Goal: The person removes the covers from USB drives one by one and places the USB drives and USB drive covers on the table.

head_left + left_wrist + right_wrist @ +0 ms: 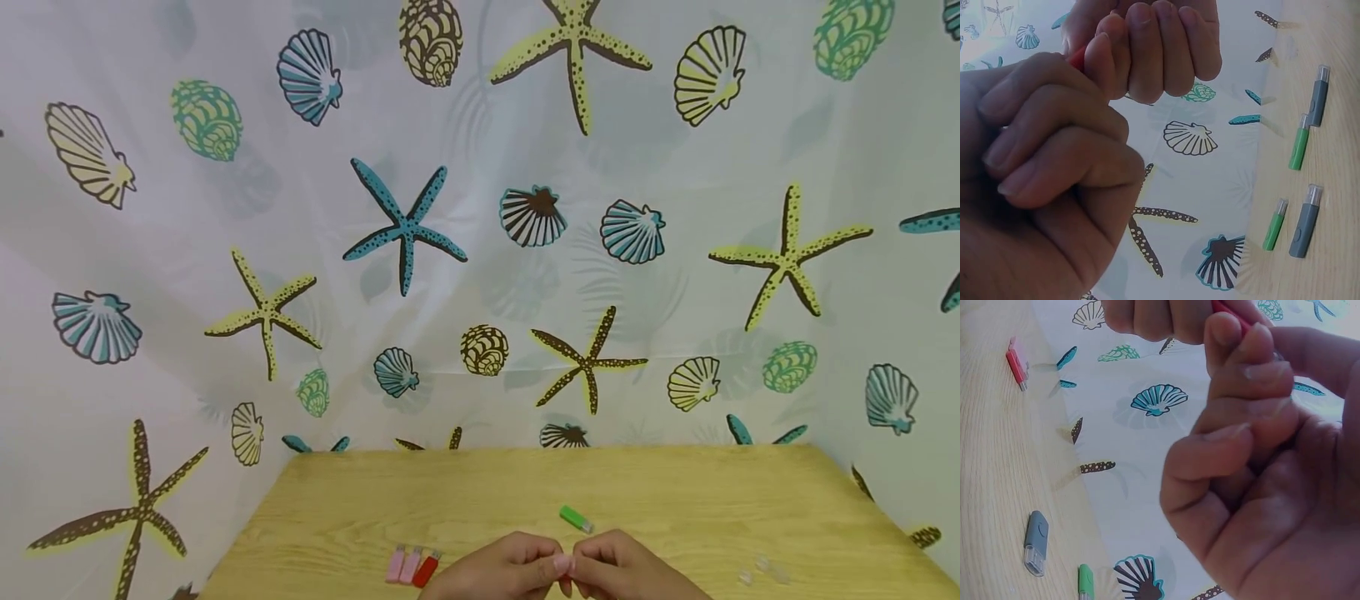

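Both hands meet at the front of the table. Between them is a red USB flash drive (1232, 314), mostly hidden by the fingers. My left hand (510, 565) pinches its red body, the other fingers curled in. My right hand (626, 568) pinches the drive's other end with thumb and curled fingertips; a cap there cannot be made out. To the left of the hands lie a red flash drive (427, 569) and a pink flash drive (410, 565) beside another pink one. A green flash drive (576, 518) lies just beyond the fingers.
Transparent caps (772, 570) lie on the wooden table (450, 483) to the right. The left wrist view shows grey flash drives (1305, 220) and green flash drives (1299, 142) with clear caps on. A shell-and-starfish patterned curtain (480, 292) encloses the table's back and sides.
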The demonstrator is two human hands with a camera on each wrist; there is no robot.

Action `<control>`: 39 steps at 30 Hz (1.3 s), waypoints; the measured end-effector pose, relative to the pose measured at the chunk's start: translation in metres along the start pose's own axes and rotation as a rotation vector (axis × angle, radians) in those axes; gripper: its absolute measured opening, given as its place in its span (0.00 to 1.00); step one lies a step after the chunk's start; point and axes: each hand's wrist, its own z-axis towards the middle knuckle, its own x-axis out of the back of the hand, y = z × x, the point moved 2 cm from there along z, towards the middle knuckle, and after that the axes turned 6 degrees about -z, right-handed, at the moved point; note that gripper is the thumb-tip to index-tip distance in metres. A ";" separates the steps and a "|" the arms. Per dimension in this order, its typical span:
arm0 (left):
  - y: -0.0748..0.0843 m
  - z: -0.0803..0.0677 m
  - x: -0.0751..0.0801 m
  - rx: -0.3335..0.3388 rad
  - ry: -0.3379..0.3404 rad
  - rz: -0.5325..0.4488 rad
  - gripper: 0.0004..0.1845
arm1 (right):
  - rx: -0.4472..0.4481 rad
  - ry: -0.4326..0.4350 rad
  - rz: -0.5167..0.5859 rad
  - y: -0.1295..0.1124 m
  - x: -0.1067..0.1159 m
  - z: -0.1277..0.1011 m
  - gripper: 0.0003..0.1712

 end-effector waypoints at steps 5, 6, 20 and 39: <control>0.001 -0.004 -0.001 -0.011 -0.025 -0.023 0.29 | 0.053 -0.004 0.019 0.001 -0.004 0.001 0.22; 0.001 -0.004 -0.002 -0.010 -0.032 -0.028 0.29 | 0.070 -0.005 0.015 0.002 -0.004 0.002 0.21; 0.007 -0.006 -0.006 -0.056 -0.103 -0.023 0.25 | 0.174 -0.016 -0.030 0.000 -0.006 0.002 0.20; 0.009 -0.006 -0.009 -0.161 -0.185 0.017 0.24 | 0.197 -0.072 0.000 -0.003 -0.008 0.002 0.19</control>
